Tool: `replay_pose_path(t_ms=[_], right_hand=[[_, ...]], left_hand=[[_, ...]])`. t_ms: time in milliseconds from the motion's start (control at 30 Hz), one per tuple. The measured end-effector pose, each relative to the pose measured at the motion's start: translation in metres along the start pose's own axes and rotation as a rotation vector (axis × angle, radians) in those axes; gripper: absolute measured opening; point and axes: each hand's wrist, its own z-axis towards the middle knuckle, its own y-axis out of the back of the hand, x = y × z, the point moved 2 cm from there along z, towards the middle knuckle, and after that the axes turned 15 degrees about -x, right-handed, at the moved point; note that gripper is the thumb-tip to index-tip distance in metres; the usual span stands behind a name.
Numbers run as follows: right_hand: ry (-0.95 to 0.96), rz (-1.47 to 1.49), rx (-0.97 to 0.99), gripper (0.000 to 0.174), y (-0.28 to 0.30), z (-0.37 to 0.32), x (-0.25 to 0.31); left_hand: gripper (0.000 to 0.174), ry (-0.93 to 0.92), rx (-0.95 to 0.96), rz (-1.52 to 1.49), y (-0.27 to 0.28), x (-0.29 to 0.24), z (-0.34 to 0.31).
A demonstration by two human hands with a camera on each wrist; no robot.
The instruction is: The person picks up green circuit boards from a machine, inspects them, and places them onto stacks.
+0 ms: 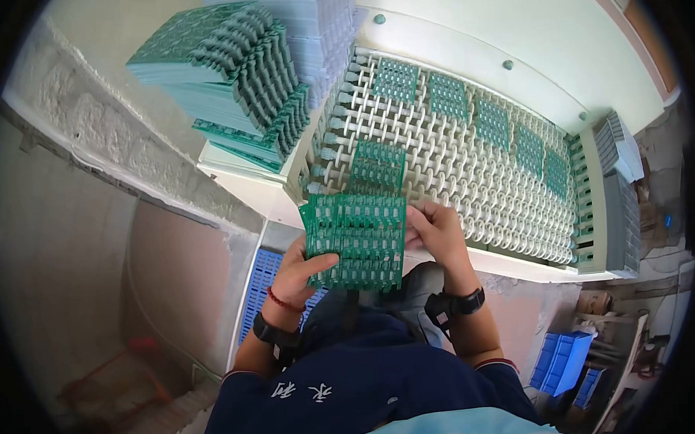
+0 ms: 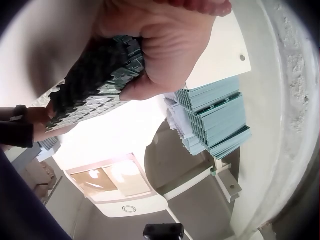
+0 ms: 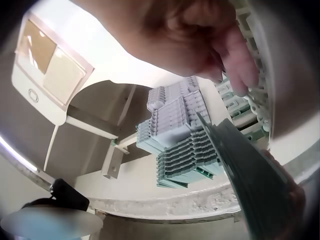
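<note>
A stack of green circuit boards (image 1: 356, 240) is gripped along its left side by my left hand (image 1: 294, 274), thumb on top. In the left wrist view the left hand (image 2: 165, 45) curls round the stack's edge (image 2: 95, 102). My right hand (image 1: 440, 233) is at the stack's right edge, fingers bent; whether it touches is unclear. The right wrist view shows the right hand (image 3: 195, 45) above the stack (image 3: 250, 175), apart from it, with nothing visible in its fingers. Just beyond the stack, another green board (image 1: 378, 166) lies on the white roller conveyor (image 1: 469, 190).
Several green boards (image 1: 493, 124) lie in a row at the conveyor's far side. Tall piles of boards (image 1: 228, 76) stand left of the conveyor, beside pale stacks (image 1: 318, 34). A blue crate (image 1: 559, 363) is at lower right, and blue plastic grating (image 1: 262, 289) at lower left.
</note>
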Motion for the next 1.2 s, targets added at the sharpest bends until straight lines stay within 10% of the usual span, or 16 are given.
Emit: replay_pose_path(t_ms=[367, 933, 1200], right_hand=[[-0.180, 0.537, 0.020, 0.031, 0.012, -0.022, -0.015], [0.105, -0.552, -0.420, 0.030, 0.102, 0.039, 0.017], [0.107, -0.490, -0.528, 0.029, 0.187, 0.038, 0.010]], left_hand=[[0.043, 0.063, 0.016, -0.119, -0.020, 0.018, 0.030], [0.044, 0.012, -0.083, -0.107, -0.015, 0.018, 0.017], [0.050, 0.043, -0.037, -0.204, -0.005, 0.019, 0.014]])
